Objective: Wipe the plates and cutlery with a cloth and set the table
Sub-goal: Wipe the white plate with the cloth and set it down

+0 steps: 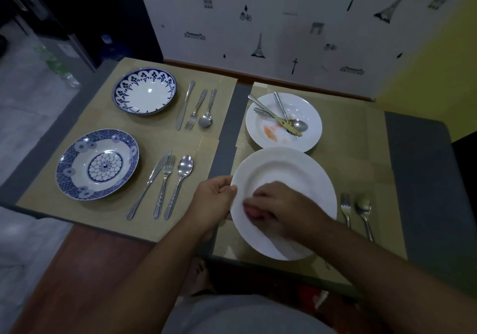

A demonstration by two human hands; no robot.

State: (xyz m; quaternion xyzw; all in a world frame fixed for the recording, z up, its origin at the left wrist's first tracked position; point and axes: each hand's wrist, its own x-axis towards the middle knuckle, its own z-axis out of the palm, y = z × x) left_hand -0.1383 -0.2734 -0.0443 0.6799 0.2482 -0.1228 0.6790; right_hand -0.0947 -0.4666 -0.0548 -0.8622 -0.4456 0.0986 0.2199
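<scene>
Left hand (215,200), I note, grips the rim of the plain white round ceramic plate (284,168) over the near right beige woven placemat (361,171), steadying it while my right hand (273,206), fingers curled, presses a white cloth (280,247) into its well.

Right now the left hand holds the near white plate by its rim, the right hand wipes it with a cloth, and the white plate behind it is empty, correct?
Not empty: the head view shows cutlery and an orange smear in the far white plate. The rest stands: left hand holds the near white plate's rim, right hand wipes with the cloth.
</scene>
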